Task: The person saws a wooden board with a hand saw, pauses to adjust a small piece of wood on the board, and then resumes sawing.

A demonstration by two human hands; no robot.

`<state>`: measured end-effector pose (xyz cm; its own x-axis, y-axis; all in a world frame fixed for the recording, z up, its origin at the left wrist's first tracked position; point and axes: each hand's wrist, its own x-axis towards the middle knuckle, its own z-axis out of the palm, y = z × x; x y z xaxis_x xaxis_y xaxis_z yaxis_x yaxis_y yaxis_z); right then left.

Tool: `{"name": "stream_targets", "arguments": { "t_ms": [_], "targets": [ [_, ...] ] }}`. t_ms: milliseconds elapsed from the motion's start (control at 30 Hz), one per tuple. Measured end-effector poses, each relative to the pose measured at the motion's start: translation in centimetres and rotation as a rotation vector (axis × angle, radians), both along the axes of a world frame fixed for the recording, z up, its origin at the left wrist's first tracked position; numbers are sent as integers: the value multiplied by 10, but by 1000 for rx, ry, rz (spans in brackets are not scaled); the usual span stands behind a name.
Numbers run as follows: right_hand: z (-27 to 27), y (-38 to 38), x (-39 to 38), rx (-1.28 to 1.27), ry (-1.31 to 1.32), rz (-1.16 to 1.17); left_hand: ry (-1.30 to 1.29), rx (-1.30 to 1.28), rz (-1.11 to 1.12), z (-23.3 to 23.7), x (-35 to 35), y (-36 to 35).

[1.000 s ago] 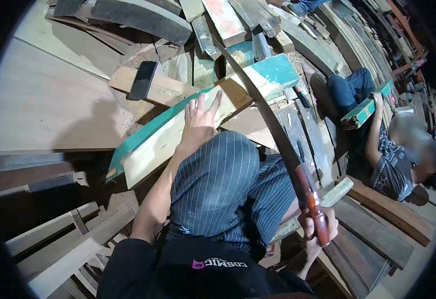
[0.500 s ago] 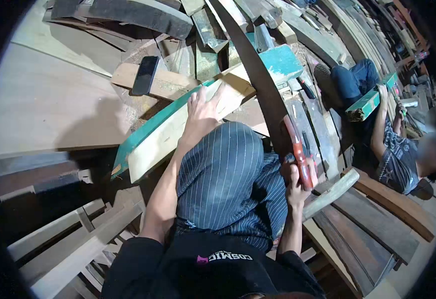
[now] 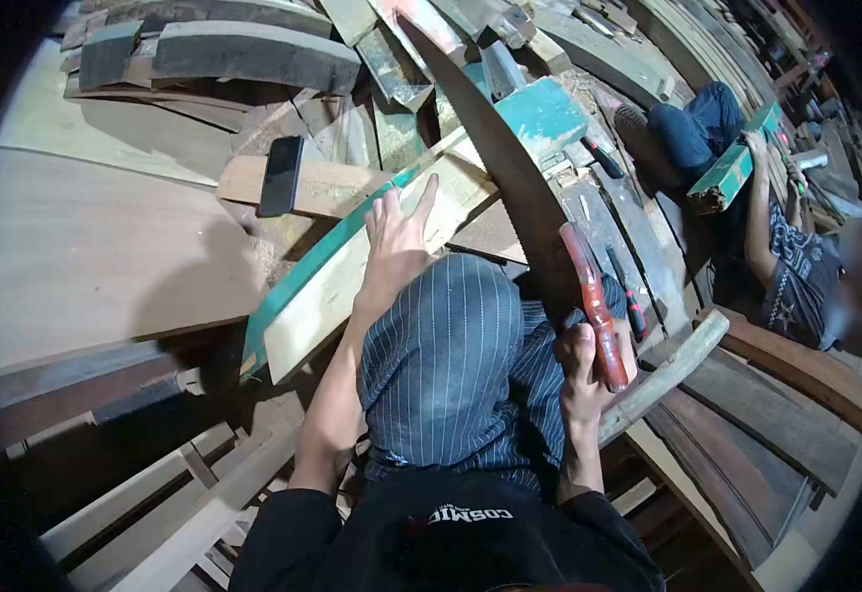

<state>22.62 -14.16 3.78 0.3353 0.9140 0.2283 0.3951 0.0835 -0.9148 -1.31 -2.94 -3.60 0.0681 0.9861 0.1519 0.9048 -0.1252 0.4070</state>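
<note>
Pale sheet (image 3: 96, 247): fills the left of the view and lies flat beside a heap of timber offcuts (image 3: 253, 54).

Green-edged plank (image 3: 327, 286): slants across the heap, far end raised on the pile, so the cut end is propped clear.

Co-worker (image 3: 796, 266): seated at right, well apart, holding a green beam (image 3: 737, 163).

Striped knee (image 3: 451, 335): against the plank's near part, probably weighting it against shifting.

Saw (image 3: 495, 158): the long blade runs from the red handle up across the plank's far end.

Right hand (image 3: 589, 365): grip closed fully round the handle, blade roughly in line with the forearm.

Left hand (image 3: 396, 242): grip open and holding nothing. The palm is flat on the plank with fingers spread, near the blade's line, which reads as steadying.

Phone (image 3: 280, 176): lies on a wooden block beyond the plank, apart from the blade.
</note>
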Motion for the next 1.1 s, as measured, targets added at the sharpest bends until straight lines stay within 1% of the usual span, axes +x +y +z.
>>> {"name": "stream_targets", "arguments": {
  "t_ms": [67,100,167,200,300,333,367,433,500,533,567,733,767,800,933,1000,1100],
  "targets": [
    [9,4,5,69,-114,63,14,-17,-3,-4,-2,0],
    [11,7,9,-18,5,83,29,26,3,-8,-2,0],
    [22,15,14,-54,137,88,59,109,10,-16,0,-1],
    [34,20,11,-4,94,120,69,131,20,-18,1,0],
    [45,25,8,-6,-114,162,50,11,34,-15,0,3],
    [50,25,1,28,-94,147,44,-39,11,-12,-2,3],
    [47,23,-1,8,-75,145,17,-29,7,-9,-1,1],
    [45,23,0,59,-140,148,-37,-7,0,-2,0,-2],
    [34,26,7,-1,68,145,-21,-110,24,4,1,0],
    [37,27,11,-41,101,152,-46,-91,42,3,1,0],
    [34,26,14,-90,202,150,-72,-76,60,2,2,-2],
    [45,19,14,49,-85,242,-26,-74,101,5,8,-5],
    [47,18,14,38,-98,253,-20,-80,115,5,9,-3],
    [48,19,15,30,-110,264,-46,-165,123,7,7,0],
    [56,24,17,30,-143,298,-67,-210,144,18,8,-1],
    [53,26,21,48,-100,314,-33,-189,160,20,11,-2],
    [55,23,26,-25,-130,321,-53,-150,148,9,9,-2]
  ]
}}
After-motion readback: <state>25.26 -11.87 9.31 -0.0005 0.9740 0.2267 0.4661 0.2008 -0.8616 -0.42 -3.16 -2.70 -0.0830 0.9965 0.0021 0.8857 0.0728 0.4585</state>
